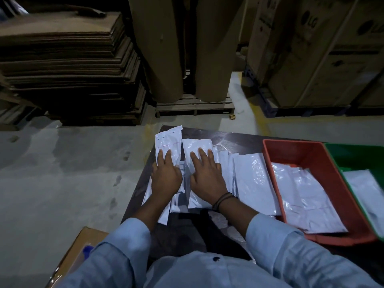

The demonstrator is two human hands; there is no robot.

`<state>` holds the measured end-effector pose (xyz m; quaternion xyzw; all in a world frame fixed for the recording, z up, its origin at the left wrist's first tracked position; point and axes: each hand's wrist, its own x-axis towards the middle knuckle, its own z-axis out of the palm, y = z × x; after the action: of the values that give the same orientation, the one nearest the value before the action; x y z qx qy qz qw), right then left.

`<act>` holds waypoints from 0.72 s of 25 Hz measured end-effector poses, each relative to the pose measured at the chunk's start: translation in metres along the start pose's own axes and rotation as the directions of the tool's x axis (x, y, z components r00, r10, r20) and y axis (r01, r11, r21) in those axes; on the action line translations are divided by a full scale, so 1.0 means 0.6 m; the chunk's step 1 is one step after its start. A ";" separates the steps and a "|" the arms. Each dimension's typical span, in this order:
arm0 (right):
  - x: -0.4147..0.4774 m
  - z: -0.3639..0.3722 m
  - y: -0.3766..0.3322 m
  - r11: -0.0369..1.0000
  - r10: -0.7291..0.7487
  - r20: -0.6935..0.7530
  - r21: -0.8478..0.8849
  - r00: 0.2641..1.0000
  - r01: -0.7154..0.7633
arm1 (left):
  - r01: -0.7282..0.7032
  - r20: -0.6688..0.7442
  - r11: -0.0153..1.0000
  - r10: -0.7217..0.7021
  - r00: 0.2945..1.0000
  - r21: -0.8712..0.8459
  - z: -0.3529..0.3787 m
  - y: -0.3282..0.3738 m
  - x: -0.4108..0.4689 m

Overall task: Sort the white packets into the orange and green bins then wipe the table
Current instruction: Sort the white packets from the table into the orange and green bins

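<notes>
Both hands, the left (166, 177) and the right (205, 175), lie flat and open on the packets (253, 179) left of the orange bin (270, 150), which holds some already, as does the green bin (332, 147) beyond it, so sorting and wiping remain.

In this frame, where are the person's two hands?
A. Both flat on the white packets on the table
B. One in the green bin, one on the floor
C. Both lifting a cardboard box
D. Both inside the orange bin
A: the left hand and right hand lie palm-down, fingers spread, on the white packets spread over the table, left of the orange bin.
</notes>
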<state>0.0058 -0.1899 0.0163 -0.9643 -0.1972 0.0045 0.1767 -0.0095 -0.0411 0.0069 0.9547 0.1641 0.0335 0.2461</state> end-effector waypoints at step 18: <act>-0.119 -0.177 0.306 0.965 0.259 -0.134 -0.015 0.956 -0.264 | -0.197 0.113 0.977 0.206 0.972 -0.084 0.121 0.330 -0.071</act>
<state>0.0178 -0.4113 0.0488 -0.9829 -0.0561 -0.0386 0.1712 0.0196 -0.2522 0.0391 0.9572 0.0497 0.0063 0.2851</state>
